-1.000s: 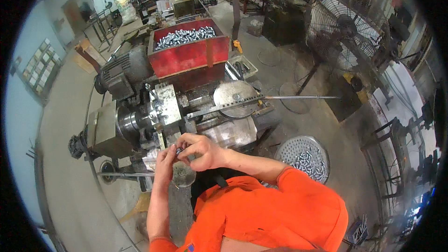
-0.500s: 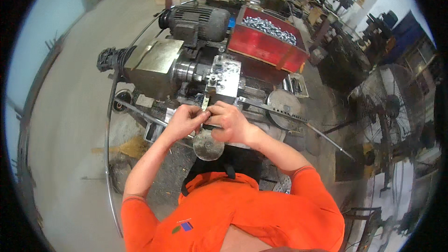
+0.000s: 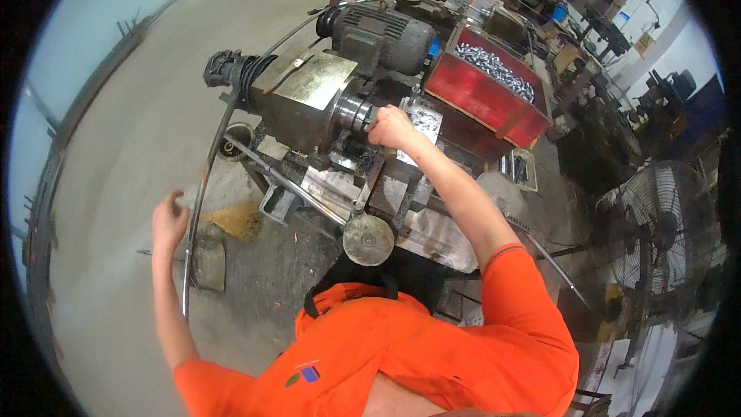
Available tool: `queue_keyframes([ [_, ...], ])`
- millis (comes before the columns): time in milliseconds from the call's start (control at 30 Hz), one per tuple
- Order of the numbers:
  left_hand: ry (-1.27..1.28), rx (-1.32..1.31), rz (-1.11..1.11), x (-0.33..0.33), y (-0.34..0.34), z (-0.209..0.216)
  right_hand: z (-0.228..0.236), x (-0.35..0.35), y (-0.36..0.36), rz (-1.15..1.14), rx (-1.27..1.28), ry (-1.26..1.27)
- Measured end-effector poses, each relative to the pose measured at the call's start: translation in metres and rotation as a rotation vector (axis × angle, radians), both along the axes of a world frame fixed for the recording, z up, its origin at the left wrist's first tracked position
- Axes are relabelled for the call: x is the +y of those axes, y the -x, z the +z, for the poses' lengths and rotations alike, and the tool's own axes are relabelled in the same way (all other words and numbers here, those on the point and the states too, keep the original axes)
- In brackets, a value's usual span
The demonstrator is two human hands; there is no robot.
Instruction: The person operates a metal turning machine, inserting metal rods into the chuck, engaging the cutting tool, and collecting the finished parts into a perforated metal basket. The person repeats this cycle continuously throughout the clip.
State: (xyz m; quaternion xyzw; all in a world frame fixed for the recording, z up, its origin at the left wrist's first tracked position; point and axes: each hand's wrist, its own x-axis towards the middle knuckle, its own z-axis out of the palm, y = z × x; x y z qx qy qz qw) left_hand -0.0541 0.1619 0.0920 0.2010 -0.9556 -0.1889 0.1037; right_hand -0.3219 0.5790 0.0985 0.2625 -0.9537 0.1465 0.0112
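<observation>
My right hand (image 3: 392, 127) is closed at the front of the spindle chuck (image 3: 355, 114) on a small lathe. Its fingers point into the gap between the chuck and the metal tool block (image 3: 422, 117), and they hide whatever they pinch. Out to the left, my left hand (image 3: 169, 222) hangs beside a long metal bar (image 3: 199, 212), fingers loosely bent and apart, with nothing visible in them. The lathe's grey headstock (image 3: 293, 104) stands left of the chuck. A round metal disc (image 3: 368, 239) on the machine's near side sits close to my body.
Behind the lathe is an electric motor (image 3: 386, 37). A red bin (image 3: 486, 96) full of small shiny metal parts stands at the back right. A slanted handle rod (image 3: 285, 179) crosses the near left. On the right are a caged fan (image 3: 656, 224) and another long rod (image 3: 556, 266).
My hands, together in front of the tool block before, have parted. The right has gone forward to the chuck; the left has swung far left beside the bar. The view has shifted.
</observation>
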Motion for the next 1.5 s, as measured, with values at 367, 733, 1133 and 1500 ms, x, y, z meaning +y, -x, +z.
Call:
queue_keyframes([
  [367, 0.211, -0.179, 0.064, -0.003, -0.038, -0.062, -0.002, 0.003, 0.011, 0.258, 0.037, 0.063],
  [733, 0.787, -0.282, 0.083, -0.222, 0.018, -0.086, -0.001, 0.000, 0.007, 0.219, 0.132, 0.038],
  [1133, 0.028, -0.333, -0.271, 0.059, 0.115, -0.264, 0.029, 0.109, -0.121, 0.055, 0.246, 0.339],
  [1500, 0.302, -0.370, -0.390, 0.049, 0.146, -0.195, -0.080, 0.472, -0.252, -0.978, 0.056, -0.305],
])
